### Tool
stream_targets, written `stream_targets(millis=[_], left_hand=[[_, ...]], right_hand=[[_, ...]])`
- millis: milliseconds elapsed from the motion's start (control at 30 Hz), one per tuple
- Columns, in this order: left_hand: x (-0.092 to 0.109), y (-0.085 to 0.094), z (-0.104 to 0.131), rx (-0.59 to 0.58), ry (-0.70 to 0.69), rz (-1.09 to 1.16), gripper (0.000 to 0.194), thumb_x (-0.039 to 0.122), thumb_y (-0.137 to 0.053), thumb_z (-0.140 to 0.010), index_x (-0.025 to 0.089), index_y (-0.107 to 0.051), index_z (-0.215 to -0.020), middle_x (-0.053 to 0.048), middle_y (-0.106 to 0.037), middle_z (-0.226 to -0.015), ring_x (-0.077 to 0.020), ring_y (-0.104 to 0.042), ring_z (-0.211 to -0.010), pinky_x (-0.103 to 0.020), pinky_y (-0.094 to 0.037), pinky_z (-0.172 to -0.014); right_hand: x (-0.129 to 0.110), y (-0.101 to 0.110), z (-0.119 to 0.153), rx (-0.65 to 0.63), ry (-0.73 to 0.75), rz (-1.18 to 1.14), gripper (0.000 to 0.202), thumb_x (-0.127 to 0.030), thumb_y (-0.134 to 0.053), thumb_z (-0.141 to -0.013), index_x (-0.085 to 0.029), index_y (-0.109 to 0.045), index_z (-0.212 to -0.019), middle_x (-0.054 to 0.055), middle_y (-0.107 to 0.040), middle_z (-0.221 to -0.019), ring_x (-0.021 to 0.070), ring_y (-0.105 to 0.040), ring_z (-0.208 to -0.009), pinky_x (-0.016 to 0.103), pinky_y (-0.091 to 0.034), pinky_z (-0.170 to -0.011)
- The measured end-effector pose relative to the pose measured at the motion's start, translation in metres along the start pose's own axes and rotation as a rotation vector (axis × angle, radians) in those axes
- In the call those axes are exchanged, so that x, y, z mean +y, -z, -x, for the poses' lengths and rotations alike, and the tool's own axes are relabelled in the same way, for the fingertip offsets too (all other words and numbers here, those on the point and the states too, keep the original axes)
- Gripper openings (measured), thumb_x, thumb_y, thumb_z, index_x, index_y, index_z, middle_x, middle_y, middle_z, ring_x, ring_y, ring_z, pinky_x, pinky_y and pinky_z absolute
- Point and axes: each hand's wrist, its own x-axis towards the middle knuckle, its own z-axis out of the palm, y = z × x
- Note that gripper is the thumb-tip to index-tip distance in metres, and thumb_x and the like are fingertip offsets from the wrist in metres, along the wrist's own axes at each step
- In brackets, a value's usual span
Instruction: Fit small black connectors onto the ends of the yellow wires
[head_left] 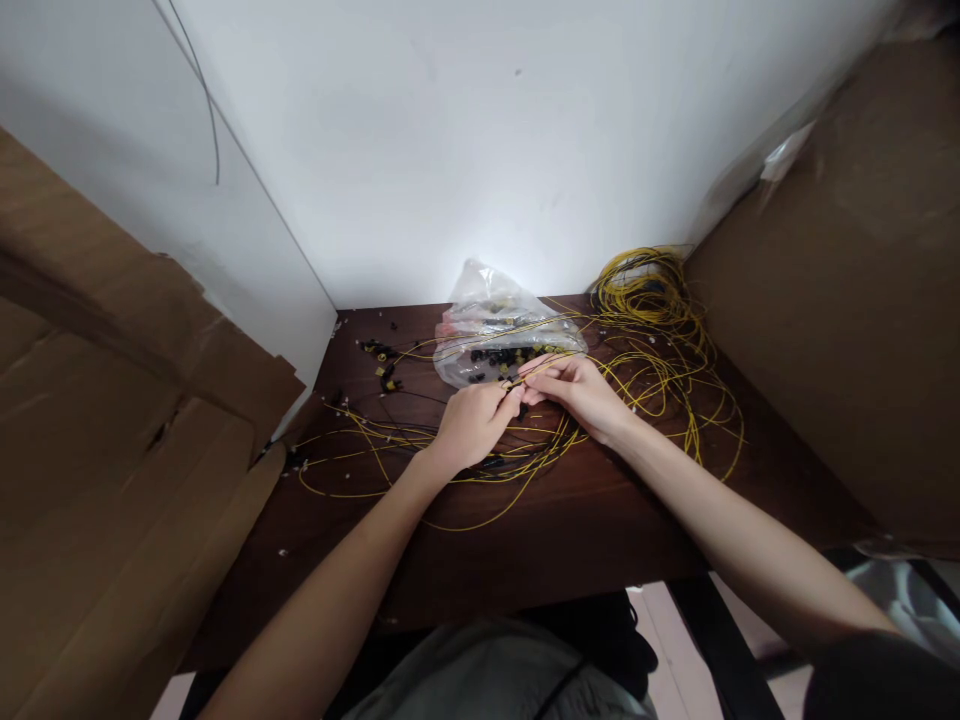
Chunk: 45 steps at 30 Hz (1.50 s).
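My left hand (471, 425) and my right hand (579, 394) meet over the middle of the dark wooden table, fingertips almost touching. Both are closed in a pinch on a thin yellow cable (541, 368); its exact end is hidden between the fingers. Just behind them lies a clear plastic bag (480, 290) holding small black and yellow parts (504, 356). Loose yellow and black cables (517, 458) run in loops beneath and in front of the hands. More tangled yellow cable (652, 385) spreads to the right of my right hand.
A coiled yellow cable bundle (641, 285) sits at the back right. Small black and yellow connectors (386, 375) and white bits lie on the table's (525, 560) left side. Cardboard (112, 480) stands at left, another brown cardboard panel (840, 300) at right, a white wall (487, 150) behind.
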Motion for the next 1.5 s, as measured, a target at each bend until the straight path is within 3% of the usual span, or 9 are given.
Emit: stream_targets(millis=[700,1500], left_hand=[[0.0018,0.0006,-0.0002,-0.008,0.021,-0.029,0.040,0.033,-0.035,-0.091,0.015,-0.062,-0.068,-0.003,-0.064,-0.066,-0.0109,-0.055,-0.056,-0.022,-0.033,-0.054],[0.0013,0.0011,0.0000,-0.021,0.015,-0.047,0.038,0.031,-0.035,-0.090,0.014,-0.062,-0.069,-0.004,-0.064,-0.066,-0.0113,-0.054,-0.056,-0.022,-0.032,-0.054]], right_hand=[[0.0023,0.0001,-0.0017,0.017,-0.037,-0.102,0.022,-0.028,-0.071,-0.069,-0.013,-0.060,-0.083,0.003,-0.068,-0.067,0.0117,-0.063,-0.057,0.024,-0.052,-0.058],[-0.0011,-0.0006,-0.0005,0.032,-0.055,-0.058,0.026,-0.030,-0.070,-0.068,-0.014,-0.059,-0.086,0.003,-0.067,-0.067,0.0111,-0.063,-0.058,0.025,-0.052,-0.060]])
